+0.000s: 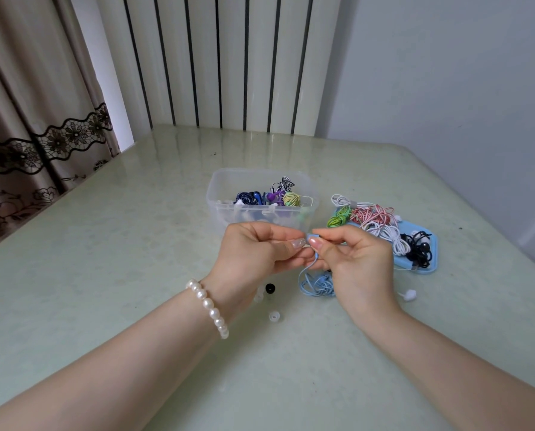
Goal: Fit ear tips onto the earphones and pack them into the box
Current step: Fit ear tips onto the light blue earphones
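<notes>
Loose ear tips point(272, 316) beneath hands; box point(261, 209) behind

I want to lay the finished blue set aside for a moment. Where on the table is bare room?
Bare table stretches left of the clear box and the left hand, and behind the box. Crowded: the blue tray of coiled earphones on the right, and the loose ear tips under the hands.

One head camera looks forward and down, close over the table point(104, 275), toward the radiator point(216, 60).
</notes>
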The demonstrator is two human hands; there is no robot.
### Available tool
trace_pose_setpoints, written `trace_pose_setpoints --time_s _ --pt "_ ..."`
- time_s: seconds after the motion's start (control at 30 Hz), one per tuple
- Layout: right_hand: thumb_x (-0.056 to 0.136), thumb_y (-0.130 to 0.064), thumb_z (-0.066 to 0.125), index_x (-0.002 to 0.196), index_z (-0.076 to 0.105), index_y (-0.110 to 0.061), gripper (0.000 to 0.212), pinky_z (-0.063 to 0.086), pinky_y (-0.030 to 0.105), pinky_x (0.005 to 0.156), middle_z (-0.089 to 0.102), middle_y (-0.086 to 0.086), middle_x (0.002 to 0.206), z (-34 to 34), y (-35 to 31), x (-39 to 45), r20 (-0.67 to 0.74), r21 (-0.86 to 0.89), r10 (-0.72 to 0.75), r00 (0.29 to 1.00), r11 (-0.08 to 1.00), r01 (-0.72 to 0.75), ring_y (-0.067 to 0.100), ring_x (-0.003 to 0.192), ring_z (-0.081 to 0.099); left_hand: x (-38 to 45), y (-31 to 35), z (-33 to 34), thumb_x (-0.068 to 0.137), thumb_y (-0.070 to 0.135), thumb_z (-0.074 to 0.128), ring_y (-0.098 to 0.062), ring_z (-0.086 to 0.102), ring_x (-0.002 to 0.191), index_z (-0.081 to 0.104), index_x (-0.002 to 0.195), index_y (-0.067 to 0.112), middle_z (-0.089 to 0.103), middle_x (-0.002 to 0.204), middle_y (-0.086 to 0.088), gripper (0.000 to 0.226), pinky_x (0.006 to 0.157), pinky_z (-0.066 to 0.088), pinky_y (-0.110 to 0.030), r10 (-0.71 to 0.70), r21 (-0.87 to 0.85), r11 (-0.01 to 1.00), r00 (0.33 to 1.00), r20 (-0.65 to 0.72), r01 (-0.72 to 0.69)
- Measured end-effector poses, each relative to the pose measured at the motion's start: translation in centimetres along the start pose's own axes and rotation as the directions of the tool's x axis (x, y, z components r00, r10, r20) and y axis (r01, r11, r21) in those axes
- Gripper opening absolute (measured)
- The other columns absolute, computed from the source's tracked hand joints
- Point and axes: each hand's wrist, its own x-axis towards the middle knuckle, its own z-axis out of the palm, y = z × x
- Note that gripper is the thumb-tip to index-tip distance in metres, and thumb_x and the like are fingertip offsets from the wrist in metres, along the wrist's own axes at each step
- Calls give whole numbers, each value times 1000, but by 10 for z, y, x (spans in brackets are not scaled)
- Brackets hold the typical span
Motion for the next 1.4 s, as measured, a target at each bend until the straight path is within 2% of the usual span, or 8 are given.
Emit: trace_pose_setpoints --time_s 0.2,0.47,0.6,0.8,0.93,1.07,1.2,1.4 --pt "79 9 62 72 63 -18 28 57 25 57 66 -11 54 -1 2 1 12 -9 -13 1000 1000 13 8 52 64 -1 -1 1 79 -11 58 -16 69 61 65 83 -8 70 65 -12 8 62 57 -21 14 4 1000 1000 3 -14" --pt "82 12 55 75 63 -7 22 54 21 52 67 -3 53 -6 -3 5 173 75 29 985 996 -43 12 53 67 1 3 -5 80 -10 58 -16 69 61 65 76 -3 70 64 -12 10 64 58 -23 8 46 999 1000 23 -9" --pt "79 12 59 73 64 -7 21 53 21 50 66 -3 52 -7 -2 6 144 60 45 989 997 -54 12 50 65 2 2 -4 81 -11 58 -17 69 62 64 80 -5 70 66 -12 9 66 58 -24 7 65 998 999 42 -9" --pt "77 10 63 71 65 -14 25 53 19 53 67 0 64 -7 -6 5 78 19 -41 996 999 40 7 54 66 1 3 -2 82 -8 56 -16 70 65 63 86 -1 71 72 -12 10 60 57 -20 -79 -74 994 995 57 83" --pt "78 6 63 74 67 -13 20 52 19 50 67 -6 55 -9 -10 10 142 34 30 989 999 -35 7 52 65 4 4 -3 80 -7 58 -17 70 64 63 85 0 72 71 -12 10 63 56 -22 -142 -195 970 989 28 145" --pt "77 5 64 71 68 -14 20 50 19 45 66 -2 55 -10 -14 10 151 105 114 982 986 -131 10 49 61 5 2 -5 61 0 68 -16 69 67 67 84 3 72 70 -7 24 68 58 -24 -8 -64 998 1000 22 10" --pt "78 3 62 74 69 -10 16 48 19 44 62 1 53 -10 -15 10 201 139 154 967 973 -184 11 48 58 5 0 -4 68 -3 70 -10 65 66 71 81 7 72 68 -1 16 68 55 -20 201 170 965 979 18 -201" --pt "82 2 56 78 67 -3 13 49 19 47 63 6 55 -8 -15 9 249 236 243 937 924 -302 15 48 60 4 -2 -5 69 -11 68 -10 66 61 70 71 5 71 63 -1 16 65 54 -19 314 175 933 949 28 -314"
